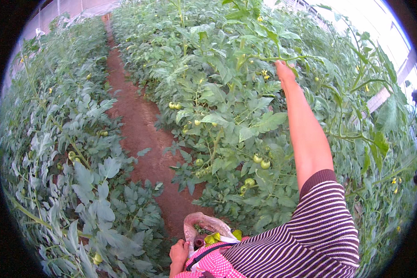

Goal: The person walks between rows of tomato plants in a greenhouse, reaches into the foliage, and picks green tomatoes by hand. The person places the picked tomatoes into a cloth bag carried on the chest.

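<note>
My right arm stretches up over the foliage, and my right hand (285, 72) is closed at a leafy tomato branch (264, 58); leaves partly hide its fingers. Yellow flowers (265, 74) hang just left of that wrist. Down at my waist, my left hand (179, 252) grips the edge of a whitish, soil-stained bag (208, 219). Some green plant bits and a dark reddish round object show inside its mouth, with a yellow-green piece (212, 239) at the near side. Green tomatoes (261, 162) hang in clusters below my right forearm.
A bare reddish soil path (139, 135) runs ahead between dense tomato rows. The left row (100, 201) leans close to my left hand. Tall shoots (358, 137) arch at the right. Pale greenhouse sheeting (73, 8) closes off the back, with a light beam (378, 99) at right.
</note>
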The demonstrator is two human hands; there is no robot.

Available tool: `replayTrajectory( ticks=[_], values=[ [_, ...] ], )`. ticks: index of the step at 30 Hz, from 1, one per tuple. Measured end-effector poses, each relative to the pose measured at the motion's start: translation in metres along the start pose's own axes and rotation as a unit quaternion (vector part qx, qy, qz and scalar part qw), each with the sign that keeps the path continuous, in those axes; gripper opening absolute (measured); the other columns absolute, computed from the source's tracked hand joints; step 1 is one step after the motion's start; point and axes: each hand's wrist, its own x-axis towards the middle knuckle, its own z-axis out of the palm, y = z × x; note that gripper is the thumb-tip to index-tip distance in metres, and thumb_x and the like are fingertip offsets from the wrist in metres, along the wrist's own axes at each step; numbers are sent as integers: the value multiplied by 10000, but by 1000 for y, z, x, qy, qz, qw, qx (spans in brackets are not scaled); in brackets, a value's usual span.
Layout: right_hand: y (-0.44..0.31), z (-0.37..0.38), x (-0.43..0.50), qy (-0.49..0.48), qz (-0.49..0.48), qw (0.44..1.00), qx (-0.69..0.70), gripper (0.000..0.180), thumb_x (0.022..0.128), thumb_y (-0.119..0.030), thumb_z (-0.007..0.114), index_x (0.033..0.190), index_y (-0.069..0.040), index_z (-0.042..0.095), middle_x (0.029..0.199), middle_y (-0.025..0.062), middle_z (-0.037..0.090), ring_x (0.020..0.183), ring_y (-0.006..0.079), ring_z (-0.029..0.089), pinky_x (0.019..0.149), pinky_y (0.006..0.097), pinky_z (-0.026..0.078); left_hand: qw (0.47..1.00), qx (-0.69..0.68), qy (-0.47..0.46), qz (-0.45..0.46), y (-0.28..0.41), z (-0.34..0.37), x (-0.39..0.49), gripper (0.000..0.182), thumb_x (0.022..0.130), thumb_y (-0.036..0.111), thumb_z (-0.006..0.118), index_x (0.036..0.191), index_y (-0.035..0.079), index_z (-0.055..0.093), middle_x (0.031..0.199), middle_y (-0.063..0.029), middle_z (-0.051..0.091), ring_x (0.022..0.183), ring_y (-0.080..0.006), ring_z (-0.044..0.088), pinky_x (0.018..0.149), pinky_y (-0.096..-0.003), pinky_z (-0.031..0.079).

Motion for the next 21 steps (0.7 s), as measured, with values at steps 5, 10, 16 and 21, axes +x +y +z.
replayTrajectory(
  ticks=[5, 10, 16, 21],
  values=[
    [-31, -7, -1, -40, -125, 929, -346, 288, 811, -322, 571, 993, -116, 656, 945, 141, 668, 861, 318, 641, 758, 409, 496, 1000, 11, 26, -7, -8, -5, 5, 380, 877, 438, 501, 826, 78, 610, 805, -217, 634, 783, -419, 610, 681, -520, 471],
    [-43, -17, -11, -91, -135, 948, -274, 291, 817, -328, 540, 973, -109, 650, 948, 170, 653, 875, 357, 625, 716, 421, 513, 998, -4, 52, 35, -14, -13, 15, 379, 869, 404, 532, 823, 39, 621, 765, -226, 627, 746, -425, 610, 666, -510, 472],
    [-5, -24, 35, -147, -164, 870, -440, 258, 790, -297, 601, 869, -57, 653, 699, 107, 647, 608, 270, 611, 576, 392, 475, 990, -21, 65, 121, -10, -19, 26, 302, 857, 305, 585, 829, 6, 612, 747, -228, 616, 715, -402, 615, 633, -455, 477],
    [-96, -17, -48, -390, -14, 817, -424, 142, 755, -165, 635, 778, -26, 644, 627, 65, 624, 490, 194, 552, 502, 378, 441, 992, -15, 53, 111, -5, -31, 14, 240, 851, 243, 577, 842, 8, 627, 800, -238, 627, 778, -414, 617, 679, -476, 479]
  ],
)
